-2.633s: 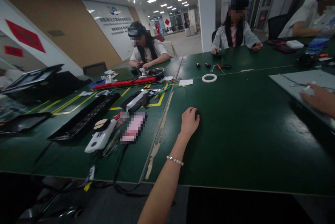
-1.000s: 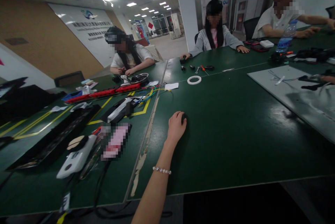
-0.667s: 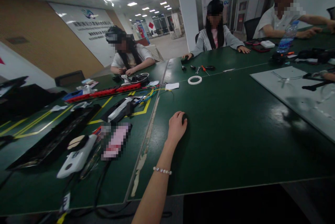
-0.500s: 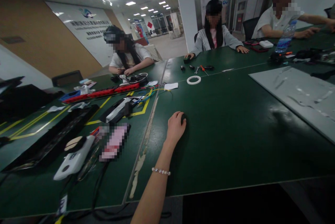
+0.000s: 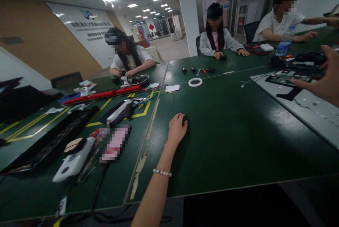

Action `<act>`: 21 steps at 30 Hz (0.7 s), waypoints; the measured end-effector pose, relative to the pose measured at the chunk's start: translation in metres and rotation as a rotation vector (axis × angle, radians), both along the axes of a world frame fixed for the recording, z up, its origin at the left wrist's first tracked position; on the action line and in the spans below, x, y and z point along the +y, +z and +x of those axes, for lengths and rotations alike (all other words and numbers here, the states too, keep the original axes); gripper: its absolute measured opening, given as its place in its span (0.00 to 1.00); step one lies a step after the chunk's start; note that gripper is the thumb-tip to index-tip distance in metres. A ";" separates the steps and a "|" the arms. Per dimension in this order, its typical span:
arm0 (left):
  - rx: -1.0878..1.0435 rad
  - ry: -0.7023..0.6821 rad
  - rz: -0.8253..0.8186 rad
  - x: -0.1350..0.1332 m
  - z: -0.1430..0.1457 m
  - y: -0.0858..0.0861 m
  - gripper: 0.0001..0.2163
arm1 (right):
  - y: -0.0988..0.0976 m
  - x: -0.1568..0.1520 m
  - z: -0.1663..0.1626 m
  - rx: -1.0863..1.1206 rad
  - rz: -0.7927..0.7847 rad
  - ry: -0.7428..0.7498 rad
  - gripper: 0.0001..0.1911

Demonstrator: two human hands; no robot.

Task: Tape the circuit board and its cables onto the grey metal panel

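Note:
My left hand point(image 5: 177, 127), with a beaded bracelet at the wrist, rests on the green table. Its fingers curl over a small dark object point(image 5: 184, 119), mostly hidden beneath them; its kind does not show. At the right edge, my right hand point(image 5: 321, 78) is partly out of view. Its thumb lies along the near edge of a circuit board point(image 5: 283, 77), with the other fingers spread farther back. Wires trail left from the board, which is over a grey panel point(image 5: 317, 121). A black bracket-like piece point(image 5: 290, 94) is just below the board.
A white tape roll point(image 5: 195, 82), a screwdriver point(image 5: 204, 71) and small black parts lie ahead. At left are a pink-screened phone point(image 5: 115, 144), a white device point(image 5: 69, 165) and a long black tray point(image 5: 53, 140). A bottle point(image 5: 285, 41) stands far right. Three people sit across.
My right hand has come into view from the right, and the circuit board and black piece have shifted left over the panel. My left hand has stayed put. The person opposite has moved a hand right.

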State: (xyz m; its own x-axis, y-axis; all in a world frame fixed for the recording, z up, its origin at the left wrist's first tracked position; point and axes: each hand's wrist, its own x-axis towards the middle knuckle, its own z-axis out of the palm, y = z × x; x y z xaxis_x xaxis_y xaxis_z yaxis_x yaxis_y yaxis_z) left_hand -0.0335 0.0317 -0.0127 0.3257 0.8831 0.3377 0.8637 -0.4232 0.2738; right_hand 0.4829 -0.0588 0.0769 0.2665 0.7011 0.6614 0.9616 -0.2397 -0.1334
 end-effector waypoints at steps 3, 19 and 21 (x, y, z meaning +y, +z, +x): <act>-0.072 -0.016 0.007 0.001 0.001 0.001 0.13 | 0.002 0.009 -0.029 0.086 0.032 0.161 0.58; -0.497 -0.228 -0.185 -0.015 0.028 0.014 0.14 | -0.040 0.026 -0.188 0.477 -0.525 1.147 0.51; -0.424 -0.274 -0.193 -0.020 0.030 0.017 0.15 | -0.048 0.033 -0.193 0.501 -0.552 1.176 0.50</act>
State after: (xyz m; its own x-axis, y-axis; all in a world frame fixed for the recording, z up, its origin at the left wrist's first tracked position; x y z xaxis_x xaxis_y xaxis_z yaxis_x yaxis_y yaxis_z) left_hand -0.0034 0.0117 0.0046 0.4231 0.8442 0.3292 0.5260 -0.5247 0.6693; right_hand 0.2899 -0.0261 0.0287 -0.5314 0.8127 0.2390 0.5122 0.5330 -0.6735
